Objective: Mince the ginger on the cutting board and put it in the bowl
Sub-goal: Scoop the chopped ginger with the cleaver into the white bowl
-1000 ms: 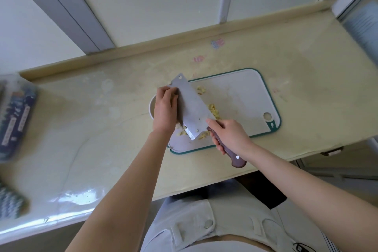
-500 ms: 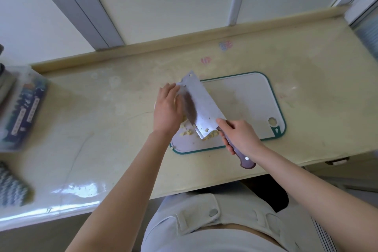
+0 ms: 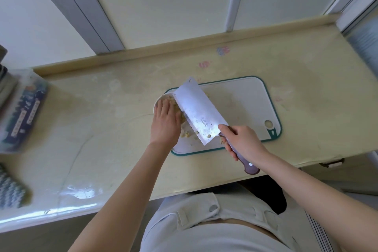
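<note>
A white cutting board [image 3: 241, 104] with a green rim lies on the counter. At its left end stands a white bowl [image 3: 158, 101], mostly hidden, with pale minced ginger [image 3: 169, 100] in it. More ginger bits [image 3: 188, 134] lie on the board's near left part. My right hand [image 3: 241, 143] grips the dark handle of a cleaver [image 3: 196, 110], whose broad blade tilts over the bowl's right side. My left hand [image 3: 165, 122] lies flat with straight fingers over the bowl, beside the blade's left face.
The beige counter [image 3: 102, 129] has a raised back lip under a window. A patterned plastic package [image 3: 22, 112] and a knitted cloth [image 3: 10, 190] sit at the far left. The front edge runs just below the board.
The cleaver blade has tilted flatter and swung over the bowl. My left hand slid down along the blade. Ginger now shows in the bowl.
</note>
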A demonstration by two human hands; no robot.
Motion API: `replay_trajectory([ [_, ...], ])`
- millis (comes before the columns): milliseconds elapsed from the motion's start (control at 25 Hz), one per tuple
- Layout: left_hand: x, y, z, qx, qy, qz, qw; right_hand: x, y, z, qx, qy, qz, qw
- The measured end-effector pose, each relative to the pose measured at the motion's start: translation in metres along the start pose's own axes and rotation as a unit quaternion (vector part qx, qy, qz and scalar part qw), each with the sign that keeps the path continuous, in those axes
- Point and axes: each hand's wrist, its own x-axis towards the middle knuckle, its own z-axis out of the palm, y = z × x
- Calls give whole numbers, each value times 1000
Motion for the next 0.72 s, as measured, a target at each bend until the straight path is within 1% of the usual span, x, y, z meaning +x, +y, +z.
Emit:
replay_trajectory([
  [80, 2, 6, -11, -41, 46, 14, 998, -1, 1, -2, -1, 1, 2, 1000],
  [120, 3, 11, -16, -69, 53, 31, 996, -3, 1, -2, 0, 0, 2, 1000],
  [200, 5, 21, -21, -97, 36, 82, 991, -5, 0, -3, 10, -2, 0, 1000],
  [280, 3, 26, -19, -82, 16, 116, 990, -8, -3, -4, 26, -6, -1, 1000],
  [320, 1, 24, -18, -83, 11, 104, 991, -9, -4, -4, 32, -7, 0, 999],
  [360, 0, 20, -17, -90, 10, 75, 993, -10, -4, -5, 36, -6, 1, 999],
  [440, -3, 11, -17, -89, 29, 21, 995, -11, -1, -8, 43, 5, 5, 999],
  [520, -6, 11, -18, -90, 36, 15, 995, -11, 2, -9, 46, 17, 5, 999],
  [600, -12, 26, -21, -111, 10, 69, 991, -8, 3, -7, 57, 22, 8, 998],
  [680, -16, 41, -18, -88, -22, 124, 988, -4, -1, -2, 92, 24, 19, 995],
  [720, -15, 43, -15, -69, -29, 133, 988, -3, -4, 0, 105, 23, 21, 994],
])
